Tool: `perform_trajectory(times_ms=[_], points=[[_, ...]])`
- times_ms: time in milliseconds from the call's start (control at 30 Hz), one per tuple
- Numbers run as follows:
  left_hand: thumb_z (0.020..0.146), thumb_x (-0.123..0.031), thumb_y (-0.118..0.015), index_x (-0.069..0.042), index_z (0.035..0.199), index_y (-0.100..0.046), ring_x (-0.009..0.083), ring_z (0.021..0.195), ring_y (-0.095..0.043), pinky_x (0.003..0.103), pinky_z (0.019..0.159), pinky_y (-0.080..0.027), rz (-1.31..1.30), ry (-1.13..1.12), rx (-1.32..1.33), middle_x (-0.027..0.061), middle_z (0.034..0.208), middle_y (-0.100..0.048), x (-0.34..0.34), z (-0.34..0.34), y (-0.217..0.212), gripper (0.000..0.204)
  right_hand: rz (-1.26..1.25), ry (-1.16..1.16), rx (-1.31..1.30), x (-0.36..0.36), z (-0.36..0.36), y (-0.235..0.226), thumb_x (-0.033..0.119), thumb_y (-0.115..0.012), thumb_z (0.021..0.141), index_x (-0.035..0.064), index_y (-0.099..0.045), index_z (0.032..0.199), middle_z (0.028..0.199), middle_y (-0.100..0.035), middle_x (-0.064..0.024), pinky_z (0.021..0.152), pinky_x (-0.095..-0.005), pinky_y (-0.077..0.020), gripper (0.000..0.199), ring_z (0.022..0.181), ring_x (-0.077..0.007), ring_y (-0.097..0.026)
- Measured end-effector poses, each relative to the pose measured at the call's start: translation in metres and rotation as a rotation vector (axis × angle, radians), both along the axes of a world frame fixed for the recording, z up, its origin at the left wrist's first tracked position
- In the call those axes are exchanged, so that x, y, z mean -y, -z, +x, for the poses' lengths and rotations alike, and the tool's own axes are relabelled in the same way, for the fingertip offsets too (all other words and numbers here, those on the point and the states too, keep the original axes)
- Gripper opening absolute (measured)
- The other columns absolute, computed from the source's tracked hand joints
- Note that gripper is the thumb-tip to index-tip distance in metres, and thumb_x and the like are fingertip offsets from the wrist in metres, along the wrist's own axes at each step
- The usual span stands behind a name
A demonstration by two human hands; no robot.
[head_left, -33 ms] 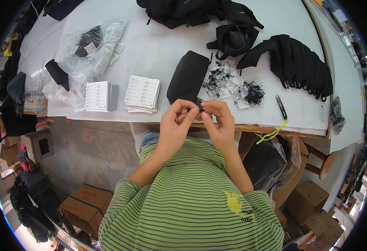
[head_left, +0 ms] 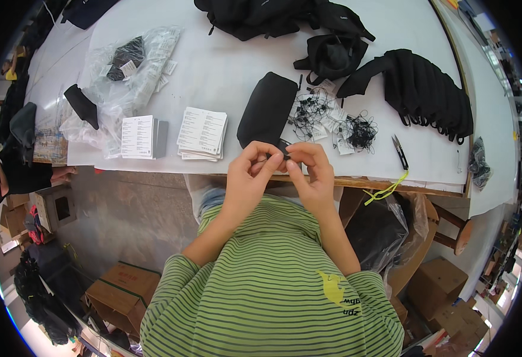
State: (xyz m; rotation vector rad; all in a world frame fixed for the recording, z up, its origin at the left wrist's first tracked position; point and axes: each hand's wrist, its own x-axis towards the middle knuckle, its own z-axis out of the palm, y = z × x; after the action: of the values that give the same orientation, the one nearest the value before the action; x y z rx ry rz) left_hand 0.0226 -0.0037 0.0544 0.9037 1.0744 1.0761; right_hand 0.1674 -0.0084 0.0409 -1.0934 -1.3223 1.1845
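My left hand and my right hand meet at the front edge of the white table. Both pinch a small black piece with a thin cord between thumbs and fingertips. What exactly the piece is stays too small to tell. Just beyond the hands lies a flat black pouch. To its right is a heap of white tags with black strings.
Two stacks of white printed cards lie to the left, and small black snips to the right. Black bags fill the far right and back. Clear plastic bags are at the left. A yellow-green cord hangs off the table edge.
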Motion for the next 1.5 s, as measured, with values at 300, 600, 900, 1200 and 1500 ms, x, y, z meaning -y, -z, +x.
perform_trajectory(times_ms=[300, 600, 900, 1200, 1500], points=[[0.090, -0.011, -0.062, -0.004, 0.109, -0.051, 0.0030, 0.068, -0.051, 0.017, 0.059, -0.033, -0.184, 0.366, 0.419, -0.0009, 0.075, -0.057, -0.009, -0.021, 0.023, 0.023, -0.225, -0.261, -0.488, 0.005, 0.008, -0.005, -0.004, -0.053, 0.087, 0.0018, -0.047, 0.111, 0.087, -0.058, -0.0057, 0.071, -0.0235, -0.0455, 0.026, 0.076, -0.0107, -0.058], [0.090, -0.013, -0.062, -0.006, 0.107, -0.055, 0.0090, 0.075, -0.055, 0.021, 0.066, -0.042, -0.155, 0.347, 0.522, 0.0024, 0.083, -0.059, -0.001, -0.020, 0.030, 0.019, -0.185, -0.295, -0.399, 0.002, 0.007, -0.007, -0.003, -0.052, 0.087, 0.0029, -0.047, 0.110, 0.091, -0.059, -0.0057, 0.069, -0.0231, -0.0452, 0.025, 0.078, -0.0105, -0.059], [0.088, -0.007, -0.064, -0.003, 0.098, -0.060, 0.0102, 0.075, -0.058, 0.025, 0.069, -0.047, -0.086, 0.289, 0.446, 0.0037, 0.086, -0.061, 0.002, -0.022, 0.027, 0.011, -0.183, -0.297, -0.338, 0.004, 0.007, -0.014, -0.001, -0.053, 0.087, 0.0032, -0.046, 0.111, 0.083, -0.058, -0.0046, 0.068, -0.0231, -0.0453, 0.025, 0.076, -0.0105, -0.059], [0.086, -0.002, -0.063, -0.003, 0.102, -0.066, 0.0092, 0.075, -0.058, 0.023, 0.070, -0.046, 0.059, 0.350, 0.137, 0.0030, 0.088, -0.063, -0.010, -0.030, 0.007, 0.016, -0.258, -0.281, -0.552, 0.002, 0.012, -0.010, 0.000, -0.056, 0.087, 0.0030, -0.044, 0.112, 0.076, -0.056, -0.0041, 0.068, -0.0247, -0.0465, 0.027, 0.072, -0.0126, -0.059], [0.069, 0.006, -0.060, -0.014, 0.110, -0.064, 0.0260, 0.114, -0.049, 0.038, 0.095, -0.038, 1.003, 0.752, -1.099, 0.0003, 0.125, -0.056, -0.101, -0.008, 0.021, 0.046, -0.217, -0.242, -0.485, 0.013, 0.040, -0.015, -0.001, -0.057, 0.085, 0.0030, -0.048, 0.104, 0.077, -0.057, -0.0043, 0.063, -0.0232, -0.0454, 0.021, 0.069, -0.0115, -0.058]])
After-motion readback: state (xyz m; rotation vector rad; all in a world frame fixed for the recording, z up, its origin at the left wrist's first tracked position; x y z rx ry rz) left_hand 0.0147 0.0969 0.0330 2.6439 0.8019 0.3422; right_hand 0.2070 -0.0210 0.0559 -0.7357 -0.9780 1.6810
